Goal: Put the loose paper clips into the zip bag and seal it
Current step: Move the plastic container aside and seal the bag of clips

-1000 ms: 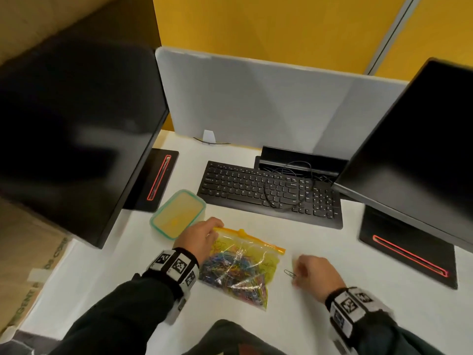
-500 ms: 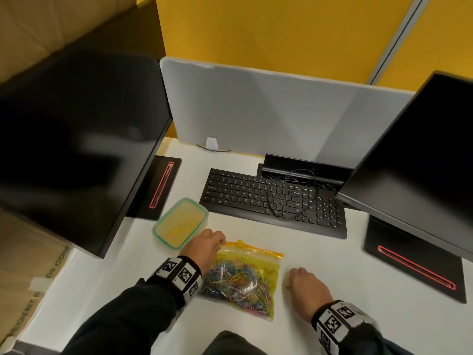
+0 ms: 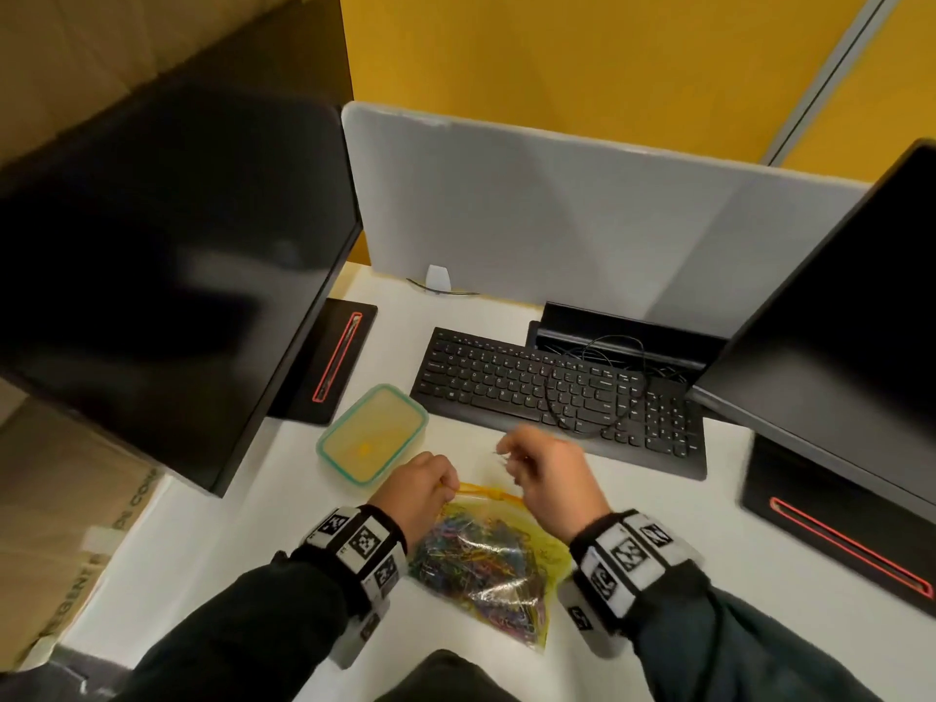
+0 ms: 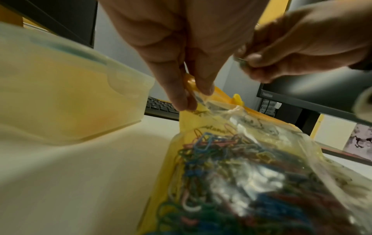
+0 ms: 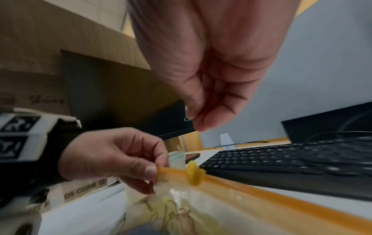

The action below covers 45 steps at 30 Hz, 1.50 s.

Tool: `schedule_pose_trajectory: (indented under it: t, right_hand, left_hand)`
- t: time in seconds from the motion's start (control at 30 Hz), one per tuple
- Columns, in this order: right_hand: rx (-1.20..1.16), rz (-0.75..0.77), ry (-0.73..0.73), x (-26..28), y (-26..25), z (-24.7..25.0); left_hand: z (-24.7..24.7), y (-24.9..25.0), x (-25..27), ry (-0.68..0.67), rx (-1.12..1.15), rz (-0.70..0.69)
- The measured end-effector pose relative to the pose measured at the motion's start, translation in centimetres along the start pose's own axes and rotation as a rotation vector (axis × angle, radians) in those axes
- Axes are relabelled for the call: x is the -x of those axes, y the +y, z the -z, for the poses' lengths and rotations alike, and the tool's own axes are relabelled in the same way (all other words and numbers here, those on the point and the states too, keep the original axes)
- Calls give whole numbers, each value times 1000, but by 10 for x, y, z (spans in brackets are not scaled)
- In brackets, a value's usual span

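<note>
Paper clips (image 3: 476,559) in many colours fill the zip bag (image 3: 527,615), which lies on the white desk (image 3: 243,524) just in front of the black keyboard (image 3: 557,392), between the person's two wrists. The bag is clear plastic with a yellow tint and an orange zip strip (image 5: 261,189) along its far edge; a yellow slider (image 5: 194,172) sits on that strip close to its left end. The clips inside are heaped in a tangled pile against the near side of the bag.

The left hand (image 3: 418,486) pinches the left corner of the bag's mouth between thumb and fingertips (image 4: 203,84), right at the end of the strip, lifting that corner off the desk. The right hand (image 3: 549,473) hovers above the bag's mouth, between the bag and the keyboard, thumb and forefinger pressed together on a single paper clip (image 5: 189,119), of which only a thin dark sliver shows; the head view is blurred there.

Left of the keyboard, just beyond the left hand, stands a lidless plastic container (image 3: 372,433) with a teal rim; something small and yellow lies on its floor, too blurred to name. A loop of black cable (image 3: 587,392) lies across the keyboard.
</note>
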State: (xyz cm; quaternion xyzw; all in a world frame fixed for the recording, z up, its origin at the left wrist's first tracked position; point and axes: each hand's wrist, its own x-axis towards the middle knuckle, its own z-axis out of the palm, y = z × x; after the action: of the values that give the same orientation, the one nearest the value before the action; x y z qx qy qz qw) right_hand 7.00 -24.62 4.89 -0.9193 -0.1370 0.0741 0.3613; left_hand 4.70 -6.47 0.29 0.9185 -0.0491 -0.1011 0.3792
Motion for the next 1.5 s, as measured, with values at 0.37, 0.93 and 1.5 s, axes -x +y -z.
schedule_pose_trajectory:
  t: [0.37,0.93,1.5]
  right_hand:
    - [192,75,-291,-21,-12,-36]
    - [105,127,-62,11,8,-23]
    - [101,-116,-74,9,16,-14]
  left_hand:
    - [0,-4,3,80,99,40]
    - [10,4,0,96,213,51]
    - [-3,38,-21,-123,-591,-229]
